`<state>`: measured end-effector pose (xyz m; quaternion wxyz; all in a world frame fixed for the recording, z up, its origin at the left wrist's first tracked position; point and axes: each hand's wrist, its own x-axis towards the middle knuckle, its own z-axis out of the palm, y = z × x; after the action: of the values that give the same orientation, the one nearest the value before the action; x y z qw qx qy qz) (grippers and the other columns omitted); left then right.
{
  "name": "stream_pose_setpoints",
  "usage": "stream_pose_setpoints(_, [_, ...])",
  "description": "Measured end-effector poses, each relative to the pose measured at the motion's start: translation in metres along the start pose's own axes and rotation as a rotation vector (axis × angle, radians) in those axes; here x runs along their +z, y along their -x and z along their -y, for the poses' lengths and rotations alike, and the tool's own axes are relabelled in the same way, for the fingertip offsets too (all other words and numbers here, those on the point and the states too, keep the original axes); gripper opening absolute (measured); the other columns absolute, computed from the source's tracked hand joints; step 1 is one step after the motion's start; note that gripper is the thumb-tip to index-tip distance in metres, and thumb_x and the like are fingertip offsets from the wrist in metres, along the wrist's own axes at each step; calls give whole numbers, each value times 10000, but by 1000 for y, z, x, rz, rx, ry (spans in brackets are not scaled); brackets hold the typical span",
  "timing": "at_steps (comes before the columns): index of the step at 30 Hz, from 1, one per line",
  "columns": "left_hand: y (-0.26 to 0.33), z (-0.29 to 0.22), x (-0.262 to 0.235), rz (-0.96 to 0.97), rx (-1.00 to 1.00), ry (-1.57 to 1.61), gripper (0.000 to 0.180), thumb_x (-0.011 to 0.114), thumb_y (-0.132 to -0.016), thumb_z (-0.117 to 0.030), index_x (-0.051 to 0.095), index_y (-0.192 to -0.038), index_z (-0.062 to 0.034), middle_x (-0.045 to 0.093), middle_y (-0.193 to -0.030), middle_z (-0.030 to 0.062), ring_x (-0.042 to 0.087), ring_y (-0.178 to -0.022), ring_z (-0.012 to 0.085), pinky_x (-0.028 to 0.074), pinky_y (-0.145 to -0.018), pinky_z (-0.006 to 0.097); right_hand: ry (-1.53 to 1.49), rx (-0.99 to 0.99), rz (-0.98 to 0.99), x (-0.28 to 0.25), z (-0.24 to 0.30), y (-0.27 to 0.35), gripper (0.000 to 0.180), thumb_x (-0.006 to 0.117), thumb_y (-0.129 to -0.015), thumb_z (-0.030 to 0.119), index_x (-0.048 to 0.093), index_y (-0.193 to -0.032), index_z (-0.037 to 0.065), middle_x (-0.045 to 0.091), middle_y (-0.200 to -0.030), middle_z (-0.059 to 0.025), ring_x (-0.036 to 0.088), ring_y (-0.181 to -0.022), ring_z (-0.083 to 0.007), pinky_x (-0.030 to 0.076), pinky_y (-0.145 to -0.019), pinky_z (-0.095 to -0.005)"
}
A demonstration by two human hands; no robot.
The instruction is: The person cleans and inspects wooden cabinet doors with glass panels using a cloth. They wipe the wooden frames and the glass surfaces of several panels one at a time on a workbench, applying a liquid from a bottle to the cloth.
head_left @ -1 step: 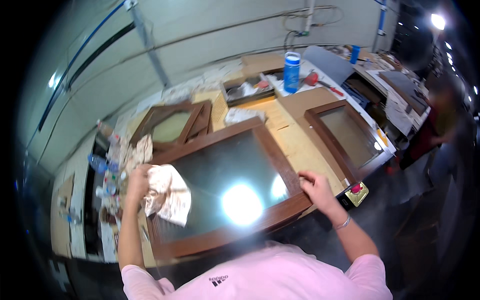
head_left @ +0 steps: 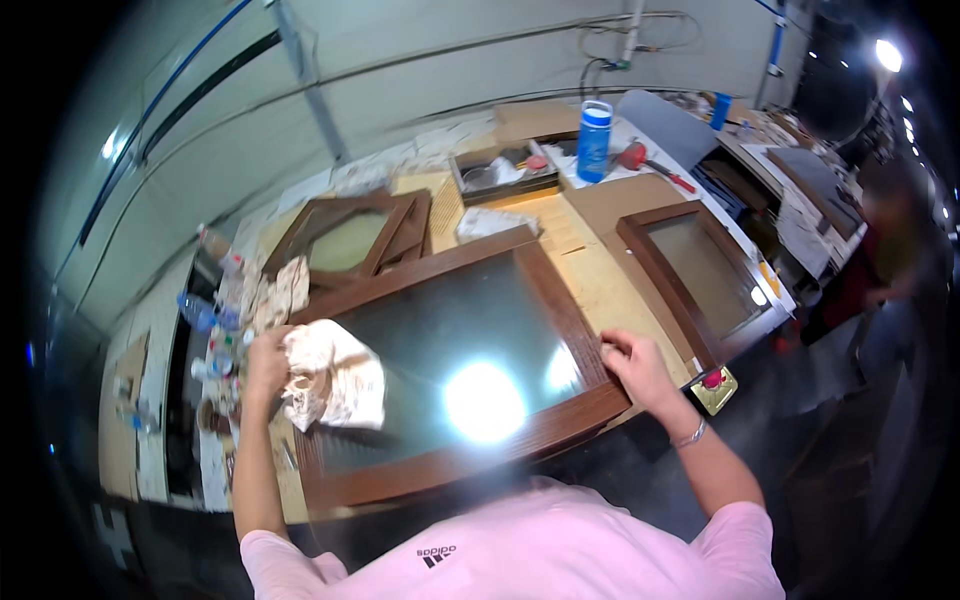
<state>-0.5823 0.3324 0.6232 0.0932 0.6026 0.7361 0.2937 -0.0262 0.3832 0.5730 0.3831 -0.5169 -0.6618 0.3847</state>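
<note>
Brown window frame (head_left: pixel 560 300) mid-picture; I see left hand (head_left: pixel 268 362) clutching rag (head_left: pixel 335 385), right hand (head_left: pixel 638 368) gripping frame's right edge.

A long desk with brown window frames on it

The desk (head_left: pixel 590 275) has a light wooden top. A big brown frame with dark glass (head_left: pixel 455 365) lies flat near the front. A smaller brown frame (head_left: pixel 700 265) lies to the right of it, and another brown frame (head_left: pixel 350 235) lies behind it on the left. A white crumpled cloth (head_left: pixel 335 385) sits on the big frame's left side. Farther back stand a blue bottle (head_left: pixel 594 140) and a dark tray (head_left: pixel 505 172) with small things in it. Little bottles and scraps (head_left: pixel 225 320) crowd the left end.
</note>
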Motion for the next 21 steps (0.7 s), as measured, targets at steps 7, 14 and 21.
stream_pose_setpoints(7, [102, 53, -42, -177, -181, 60, 296, 521, -787, 68, 720, -1006, 58, 736, -861, 83, 648, -814, 133, 510, -771, 302, 12, 245, 289, 30, 45, -90, 421, 657, -906, 315, 683, -877, -104, 686, -782, -103, 636, -719, -147, 507, -683, -307])
stream_pose_setpoints(14, [110, 76, -90, -506, -127, 492, 456, 416, -848, 58, 625, -1253, 57, 682, -1063, 93, 643, -904, 125, 507, -798, 258, 571, 125, 59, 60, 43, -79, 524, 656, -874, 365, 604, -1014, -137, 663, -961, -324, 657, -937, -440, 505, -829, -484])
stream_pose_setpoints(21, [44, 1, -25, -280, 66, 423, 420, 499, -832, 41, 625, -1232, 62, 668, -1011, 52, 598, -878, 111, 485, -795, 245, 657, 55, -9, 62, 40, -74, 499, 627, -890, 372, 598, -974, -120, 657, -876, -328, 649, -879, -477, 505, -800, -522])
